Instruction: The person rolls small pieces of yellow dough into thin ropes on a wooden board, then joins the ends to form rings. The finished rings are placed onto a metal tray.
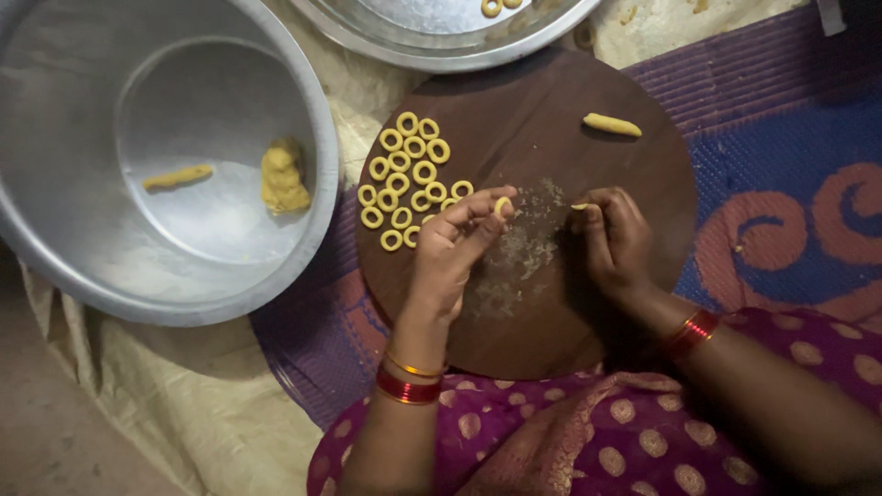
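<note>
A round dark wooden board (551,101) lies in front of me, dusted with crumbs at its middle. Several small yellow dough rings (409,174) sit in a cluster on its left side. My left hand (455,248) hovers beside that cluster, pinching a small dough ring (502,206) between thumb and fingertips. My right hand (614,237) rests on the board's right half with fingers curled, a small bit of dough (579,207) at its fingertips. A short dough roll (612,125) lies at the board's upper right.
A large metal bowl (55,220) at the left holds a dough lump (281,176) and a thin dough strip (177,176). A metal plate (441,46) with dough rings lies beyond the board. A purple-and-blue patterned mat (781,138) and beige cloth (193,404) cover the floor.
</note>
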